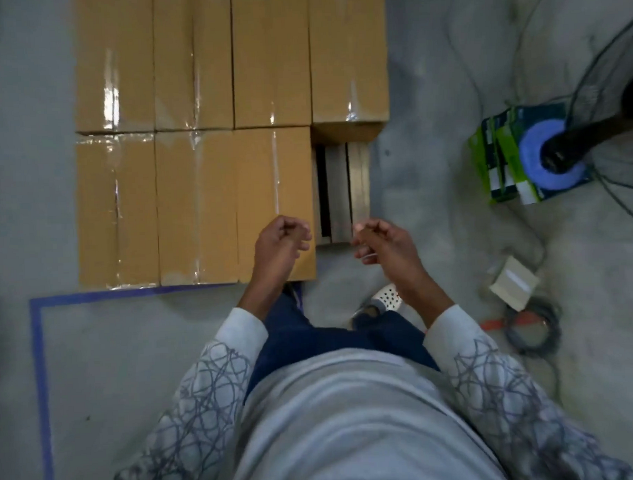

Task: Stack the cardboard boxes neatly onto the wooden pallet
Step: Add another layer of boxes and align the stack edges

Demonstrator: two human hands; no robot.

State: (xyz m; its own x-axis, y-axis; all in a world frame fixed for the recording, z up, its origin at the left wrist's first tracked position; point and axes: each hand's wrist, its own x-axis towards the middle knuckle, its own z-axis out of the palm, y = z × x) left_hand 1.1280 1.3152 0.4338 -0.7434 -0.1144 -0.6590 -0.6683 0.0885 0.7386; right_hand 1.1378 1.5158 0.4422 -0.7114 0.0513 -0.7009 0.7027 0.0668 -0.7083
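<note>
Grey concrete floor [428, 92] with a blue tape line [39, 357] marked on it; standing fan [573, 137] at right. Cardboard boxes [195, 208]: 7 visible in top layer, far row 4, near row 3, sides touching. Near-right slot unfilled, wooden pallet [342, 192] slats exposed there. Left hand [281, 246] and right hand [383, 246] hover beside that slot, fingers loosely curled, holding nothing.

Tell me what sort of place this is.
Probably a warehouse or packing area: taped cardboard boxes stacked on a wooden pallet, a bare concrete floor marked with blue tape, and a pedestal fan.
</note>
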